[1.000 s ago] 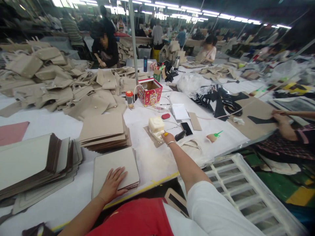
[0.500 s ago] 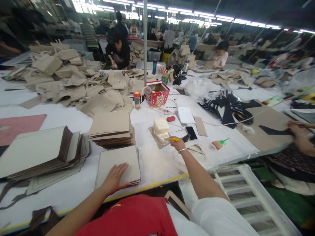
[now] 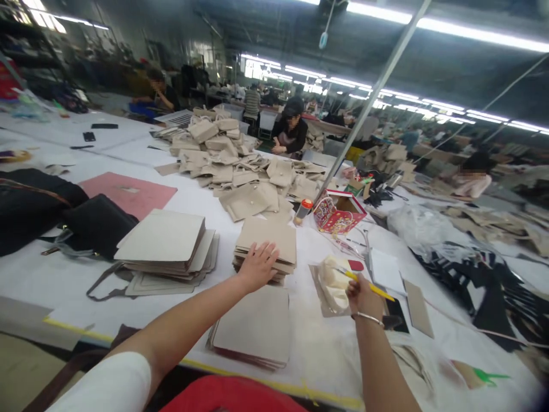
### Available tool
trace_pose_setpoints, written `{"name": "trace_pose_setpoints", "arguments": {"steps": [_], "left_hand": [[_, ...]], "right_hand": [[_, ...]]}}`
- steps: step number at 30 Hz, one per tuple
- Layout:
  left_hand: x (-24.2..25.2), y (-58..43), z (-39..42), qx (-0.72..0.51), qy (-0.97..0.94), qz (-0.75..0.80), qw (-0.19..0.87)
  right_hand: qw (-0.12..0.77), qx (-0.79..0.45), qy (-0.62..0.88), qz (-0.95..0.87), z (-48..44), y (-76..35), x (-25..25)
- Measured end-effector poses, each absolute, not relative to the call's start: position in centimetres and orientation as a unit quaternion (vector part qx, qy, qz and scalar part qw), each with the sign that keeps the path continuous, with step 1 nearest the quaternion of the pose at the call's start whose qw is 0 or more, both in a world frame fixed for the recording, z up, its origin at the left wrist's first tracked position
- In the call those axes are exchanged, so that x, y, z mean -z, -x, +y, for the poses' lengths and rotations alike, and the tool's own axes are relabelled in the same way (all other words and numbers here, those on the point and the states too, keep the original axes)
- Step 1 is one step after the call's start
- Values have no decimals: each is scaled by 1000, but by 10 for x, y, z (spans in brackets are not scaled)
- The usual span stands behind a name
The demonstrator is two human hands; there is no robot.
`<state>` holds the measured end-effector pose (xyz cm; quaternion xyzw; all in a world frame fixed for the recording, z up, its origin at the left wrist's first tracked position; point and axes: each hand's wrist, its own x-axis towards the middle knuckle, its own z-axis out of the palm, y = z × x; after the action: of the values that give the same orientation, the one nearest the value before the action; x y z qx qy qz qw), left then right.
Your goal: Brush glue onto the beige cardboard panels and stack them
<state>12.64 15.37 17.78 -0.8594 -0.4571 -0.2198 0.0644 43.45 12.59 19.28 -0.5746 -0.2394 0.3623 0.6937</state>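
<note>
My left hand lies with fingers spread on a stack of beige panels. Closer to me is another stack of pale panels, its edges slightly uneven. My right hand is closed around a yellow-handled brush. The brush's tip points at a cream-coated container on a small board; I cannot tell whether it touches. A dark phone is partly hidden behind my right hand and wrist.
A tall panel stack stands at left, near black bags. Beige pouches are heaped behind. A red patterned box and an orange-lidded jar stand by a pole. A green-nozzled bottle lies at right. Other people work further back.
My left hand has gone from the near panel stack to the stack behind it. My right hand still holds the brush by the container. The view has swung left and tilted.
</note>
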Motion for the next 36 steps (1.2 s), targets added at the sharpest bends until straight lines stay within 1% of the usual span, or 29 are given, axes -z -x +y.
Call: {"name": "trace_pose_setpoints", "arguments": {"steps": [2, 5, 10, 13, 15, 19, 23, 31, 36], "left_hand": [[-175, -126, 168, 168, 860, -481, 36], [-169, -123, 175, 130, 866, -483, 9], [-167, -118, 173, 137, 867, -479, -19], [-169, -116, 176, 130, 872, -471, -32], [-170, -115, 178, 127, 876, -465, -30], [-168, -115, 179, 129, 877, -463, -17], [-165, -114, 180, 132, 880, -457, -11], [-173, -118, 180, 136, 875, -464, -6], [-185, -124, 190, 110, 868, -484, -9]], "right_hand": [[668, -391, 561, -293, 159, -374, -225], [582, -422, 562, -408, 197, -286, -250], [416, -439, 574, -552, 227, -202, -244], [358, -425, 597, -579, 247, -190, -233], [356, -399, 621, -574, 266, -189, -227], [389, -345, 658, -544, 308, -194, -221], [399, -321, 680, -524, 327, -213, -219], [401, -250, 736, -484, 291, -308, -234], [378, -216, 731, -525, 256, -323, -234]]}}
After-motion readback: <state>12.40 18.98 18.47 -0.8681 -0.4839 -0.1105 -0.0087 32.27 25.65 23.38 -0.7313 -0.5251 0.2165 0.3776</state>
